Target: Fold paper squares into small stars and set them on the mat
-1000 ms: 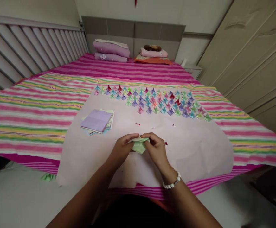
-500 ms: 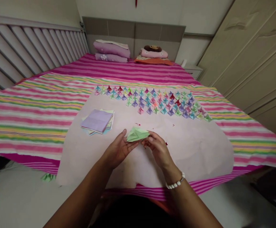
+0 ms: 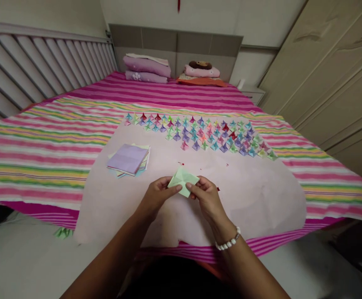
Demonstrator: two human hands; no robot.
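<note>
Head view: the green folded paper (image 3: 178, 177) is positioned over the pale sheet (image 3: 255, 187), between both hands, with no clear long axis. Left hand (image 3: 158, 193) and right hand (image 3: 208, 195) each pinch it, thumb uppermost; neither is nearer.

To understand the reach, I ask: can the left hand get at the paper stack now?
Probably yes: the paper stack lies ahead and left of the left hand, with nothing visible between them. But this hand helps the right hand hold the green paper, so it would likely need to let go.
</note>
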